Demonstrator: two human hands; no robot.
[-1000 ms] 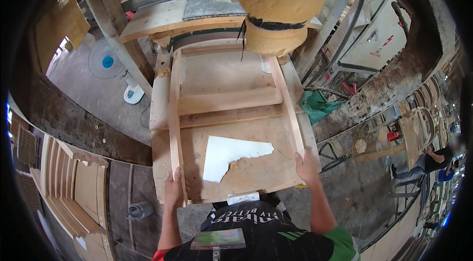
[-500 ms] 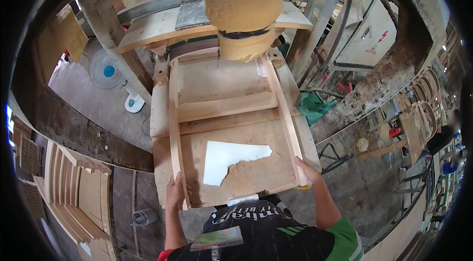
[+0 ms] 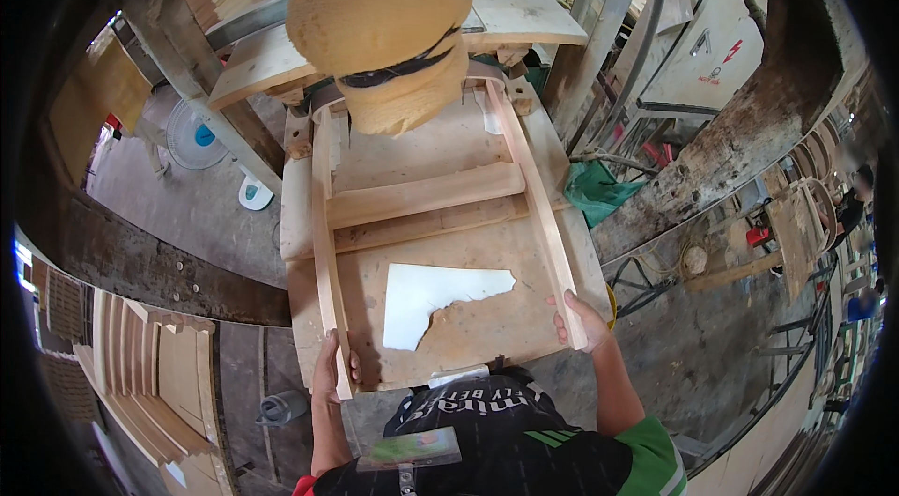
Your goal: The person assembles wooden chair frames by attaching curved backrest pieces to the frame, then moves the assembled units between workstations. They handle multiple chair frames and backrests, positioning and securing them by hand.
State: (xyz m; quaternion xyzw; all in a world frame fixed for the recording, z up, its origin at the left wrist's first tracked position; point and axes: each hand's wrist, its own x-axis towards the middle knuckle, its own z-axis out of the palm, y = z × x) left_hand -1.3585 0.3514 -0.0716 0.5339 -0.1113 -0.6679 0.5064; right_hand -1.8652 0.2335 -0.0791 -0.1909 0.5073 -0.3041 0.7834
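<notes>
A pale wooden frame (image 3: 426, 196), with two long side rails, a crosspiece and a curved far end, lies over a worn wooden tabletop (image 3: 506, 341). My left hand (image 3: 328, 370) is closed around the near end of its left rail. On the other side, my right hand (image 3: 581, 322) grips the near end of the right rail. A bulky tan, rounded padded head (image 3: 379, 23) with a black strap hangs over the frame's far left part and hides some of it. Between the rails, a white irregular sheet (image 3: 421, 297) lies flat on the tabletop.
Behind the table runs a pale wooden shelf (image 3: 529, 18). Rusty metal beams (image 3: 178, 281) flank the work spot. A standing fan (image 3: 198, 135) is at left, above stacked curved wooden parts (image 3: 140, 374). A green cloth (image 3: 597, 192) hangs at the table's right edge.
The tan padded head has swung left and nearer, from above the right rail's far end to the left rail's far end. Both hands keep hold of the frame, which has barely shifted.
</notes>
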